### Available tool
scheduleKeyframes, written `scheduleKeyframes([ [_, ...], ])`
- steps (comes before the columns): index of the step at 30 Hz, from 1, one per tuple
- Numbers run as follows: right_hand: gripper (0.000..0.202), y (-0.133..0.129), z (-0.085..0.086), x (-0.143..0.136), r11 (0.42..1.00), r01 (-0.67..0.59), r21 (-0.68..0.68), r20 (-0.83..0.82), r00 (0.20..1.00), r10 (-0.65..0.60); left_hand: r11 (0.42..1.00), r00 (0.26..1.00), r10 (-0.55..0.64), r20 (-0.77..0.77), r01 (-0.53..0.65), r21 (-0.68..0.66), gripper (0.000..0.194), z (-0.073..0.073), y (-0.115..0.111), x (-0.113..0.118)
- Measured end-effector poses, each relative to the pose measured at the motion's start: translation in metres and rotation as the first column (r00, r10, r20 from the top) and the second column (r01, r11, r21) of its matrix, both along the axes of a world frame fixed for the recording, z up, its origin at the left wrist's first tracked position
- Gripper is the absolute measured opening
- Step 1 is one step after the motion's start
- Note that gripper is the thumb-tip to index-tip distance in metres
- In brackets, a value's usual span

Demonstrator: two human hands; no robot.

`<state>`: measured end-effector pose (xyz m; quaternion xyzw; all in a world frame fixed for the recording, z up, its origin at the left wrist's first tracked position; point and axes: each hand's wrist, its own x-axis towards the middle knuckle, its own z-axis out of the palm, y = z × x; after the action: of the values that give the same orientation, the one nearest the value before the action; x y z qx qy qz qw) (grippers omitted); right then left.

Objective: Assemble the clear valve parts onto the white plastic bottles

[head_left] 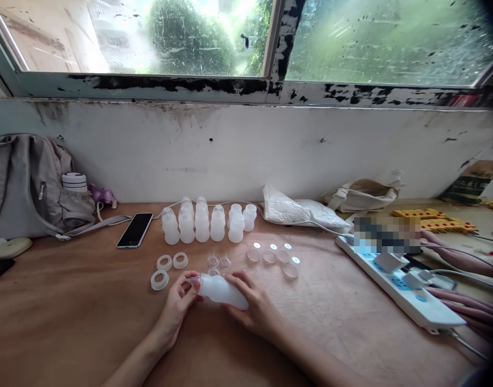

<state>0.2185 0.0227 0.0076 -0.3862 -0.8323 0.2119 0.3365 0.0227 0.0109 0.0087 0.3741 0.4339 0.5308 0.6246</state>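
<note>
A frosted white bottle [222,291] lies sideways between my hands, its neck toward the left. My right hand [252,305] is wrapped round its base end. With fingers pinched, my left hand [183,294] holds the clear nipple [193,280] at the bottle's mouth. Just beyond are several clear nipples [225,262], one partly hidden by the bottle. White rings [159,280] lie to the left of them, and clear round caps with small white discs [290,270] to the right. Several frosted bottles [202,223] stand upright in a group farther back.
A phone [134,230] and a grey backpack [29,185] are at the left. Behind on the right lie a white plastic package [303,210] and a beige bag [361,194]. A white power strip [403,290] with plugs and cables runs along the right, near yellow parts [435,221].
</note>
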Motion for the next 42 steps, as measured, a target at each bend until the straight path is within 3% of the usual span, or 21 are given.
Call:
scheduleKeyframes([
  [5,0.046,-0.002,0.009,0.003,0.999,-0.015,-0.028,-0.063,0.998,0.013,1.000,0.998,-0.016,-0.068,0.017,0.013,0.034,0.004,-0.002,-0.001],
  [8,0.037,-0.002,0.014,0.002,0.939,-0.046,-0.342,-0.176,0.984,-0.016,0.994,0.995,-0.091,-0.034,0.093,0.058,0.035,0.005,-0.003,-0.004],
  [9,0.034,-0.002,0.014,0.001,0.865,-0.079,-0.496,-0.227,0.973,-0.042,0.990,0.992,-0.123,-0.017,0.124,0.071,0.036,0.006,-0.004,-0.005],
  [11,0.035,-0.003,0.012,-0.002,0.633,-0.209,-0.745,-0.335,0.939,-0.084,0.980,0.981,-0.187,0.042,0.183,0.079,0.037,0.008,-0.006,-0.006],
  [13,0.041,-0.004,0.009,-0.006,0.408,-0.372,-0.834,-0.441,0.894,-0.086,0.968,0.960,-0.249,0.128,0.241,0.075,0.037,0.010,-0.010,-0.006],
  [15,0.043,-0.006,0.008,-0.010,0.327,-0.458,-0.827,-0.508,0.857,-0.084,0.965,0.948,-0.259,0.187,0.248,0.084,0.035,0.010,-0.012,-0.004],
  [17,0.042,-0.009,0.009,-0.013,0.387,-0.420,-0.821,-0.492,0.864,-0.106,0.979,0.965,-0.200,0.171,0.189,0.079,0.033,0.009,-0.012,-0.002],
  [19,0.038,-0.011,0.011,-0.014,0.564,-0.260,-0.784,-0.395,0.910,-0.130,0.992,0.990,-0.118,0.071,0.114,0.059,0.034,0.007,-0.010,-0.002],
  [22,0.034,-0.014,0.014,-0.013,0.861,-0.003,-0.509,-0.238,0.961,-0.138,0.994,0.991,-0.081,-0.107,0.088,0.065,0.031,0.004,-0.005,-0.004],
  [23,0.034,-0.015,0.014,-0.012,0.914,0.036,-0.405,-0.215,0.967,-0.133,0.991,0.987,-0.086,-0.137,0.098,0.087,0.030,0.004,-0.003,-0.005],
  [25,0.035,-0.014,0.014,-0.010,0.933,0.036,-0.359,-0.219,0.968,-0.122,0.982,0.983,-0.105,-0.149,0.126,0.138,0.030,0.005,-0.001,-0.007],
  [27,0.038,-0.012,0.014,-0.008,0.821,-0.075,-0.566,-0.286,0.952,-0.110,0.974,0.982,-0.123,-0.146,0.148,0.173,0.033,0.006,-0.001,-0.008],
  [30,0.054,-0.008,0.015,-0.005,0.370,-0.354,-0.859,-0.421,0.899,-0.117,0.965,0.981,-0.151,-0.124,0.173,0.195,0.039,0.010,-0.004,-0.007],
  [31,0.057,-0.006,0.016,-0.005,0.266,-0.408,-0.873,-0.451,0.884,-0.125,0.964,0.981,-0.160,-0.105,0.179,0.199,0.040,0.011,-0.005,-0.006],
  [32,0.057,-0.006,0.017,-0.005,0.234,-0.426,-0.874,-0.462,0.878,-0.124,0.964,0.983,-0.165,-0.080,0.178,0.200,0.040,0.012,-0.007,-0.005],
  [33,0.055,-0.006,0.018,-0.006,0.278,-0.405,-0.871,-0.450,0.885,-0.121,0.966,0.985,-0.163,-0.051,0.170,0.195,0.041,0.012,-0.009,-0.004],
  [34,0.051,-0.007,0.018,-0.006,0.389,-0.345,-0.854,-0.416,0.902,-0.115,0.971,0.988,-0.155,-0.026,0.157,0.181,0.043,0.012,-0.010,-0.003],
  [36,0.042,-0.011,0.018,-0.008,0.702,-0.139,-0.698,-0.297,0.949,-0.108,0.985,0.993,-0.118,-0.009,0.118,0.128,0.045,0.011,-0.011,-0.001],
  [38,0.036,-0.015,0.017,-0.010,0.924,0.051,-0.379,-0.150,0.982,-0.115,0.995,0.996,-0.077,-0.043,0.079,0.060,0.046,0.009,-0.010,0.000],
  [40,0.039,-0.018,0.016,-0.010,0.990,0.098,-0.106,-0.047,0.994,-0.103,0.999,0.995,-0.043,-0.090,0.045,0.024,0.043,0.007,-0.009,0.001],
  [42,0.042,-0.019,0.015,-0.010,0.996,0.081,-0.035,-0.025,0.996,-0.082,0.999,0.993,-0.017,-0.117,0.021,0.031,0.042,0.005,-0.008,0.000],
])
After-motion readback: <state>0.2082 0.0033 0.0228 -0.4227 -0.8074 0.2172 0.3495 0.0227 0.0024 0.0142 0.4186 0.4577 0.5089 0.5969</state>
